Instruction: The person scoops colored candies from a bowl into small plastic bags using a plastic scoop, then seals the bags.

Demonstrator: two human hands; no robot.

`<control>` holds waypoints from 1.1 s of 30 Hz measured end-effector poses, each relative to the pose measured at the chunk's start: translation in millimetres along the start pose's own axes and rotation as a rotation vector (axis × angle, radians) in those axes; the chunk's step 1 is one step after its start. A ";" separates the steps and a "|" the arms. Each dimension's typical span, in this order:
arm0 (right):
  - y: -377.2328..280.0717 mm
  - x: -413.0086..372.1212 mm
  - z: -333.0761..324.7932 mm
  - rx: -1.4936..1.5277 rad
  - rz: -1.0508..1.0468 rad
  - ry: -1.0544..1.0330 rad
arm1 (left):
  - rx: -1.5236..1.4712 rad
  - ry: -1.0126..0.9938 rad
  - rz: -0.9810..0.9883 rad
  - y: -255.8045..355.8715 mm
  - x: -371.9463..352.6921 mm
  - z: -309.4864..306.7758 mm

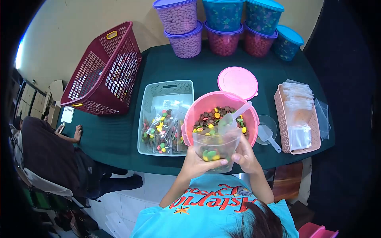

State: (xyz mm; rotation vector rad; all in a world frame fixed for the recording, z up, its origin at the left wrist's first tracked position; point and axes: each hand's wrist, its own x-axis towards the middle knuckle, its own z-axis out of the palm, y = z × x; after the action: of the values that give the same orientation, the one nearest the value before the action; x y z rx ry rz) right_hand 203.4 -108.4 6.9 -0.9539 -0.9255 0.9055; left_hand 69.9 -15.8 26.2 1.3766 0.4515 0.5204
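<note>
Between my two hands is a clear plastic bag (pixel 216 146), its mouth upward, with green, yellow and brown candies in its lower part. My left hand (pixel 198 162) grips the bag's left side, thumb across the front. On the other side my right hand (pixel 247 158) holds the bag's right edge. Just beyond stands a pink tub (pixel 189 119) of brown, yellow, green and pink candies. A white scoop (pixel 227 122) rests in it, its handle slanting up to the right. The bag hides the tub's near rim.
Left of the tub is a pale basket (pixel 144 99) with filled bags. A pink lid (pixel 238 82), a second scoop (pixel 270 137) and a pink basket (pixel 283 119) of clear bags lie around. A maroon laundry basket (pixel 103 75), stacked tubs (pixel 222 20) and a seated person (pixel 51 150) are farther off.
</note>
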 end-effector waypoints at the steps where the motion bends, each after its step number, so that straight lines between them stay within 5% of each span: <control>1: -0.8 1.8 0.7 -0.125 -0.080 0.024 | 0.082 -0.017 0.012 -7.8 1.0 -2.1; 5: -5.8 6.7 5.6 -0.268 -0.149 0.133 | -0.032 -0.076 -0.217 -1.9 1.8 -2.4; 7: -6.2 7.8 6.3 -0.224 -0.111 0.177 | -0.112 -0.029 0.034 1.2 1.7 1.2; 10: -11.0 9.2 5.8 -0.069 -0.019 0.219 | -0.178 0.105 0.142 -4.8 13.6 -8.1; 11: -12.4 9.6 5.5 0.044 0.033 0.217 | -0.023 0.127 0.138 -11.8 15.7 -18.7; 33: 5.1 8.4 4.2 -0.150 -0.061 0.344 | -0.119 0.043 0.274 -24.9 33.1 -23.0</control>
State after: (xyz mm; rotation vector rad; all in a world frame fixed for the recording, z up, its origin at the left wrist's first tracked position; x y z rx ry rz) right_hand 201.2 -98.1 5.3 -1.1614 -0.7298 0.6011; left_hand 85.1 19.3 -1.7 1.3210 0.2622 0.7896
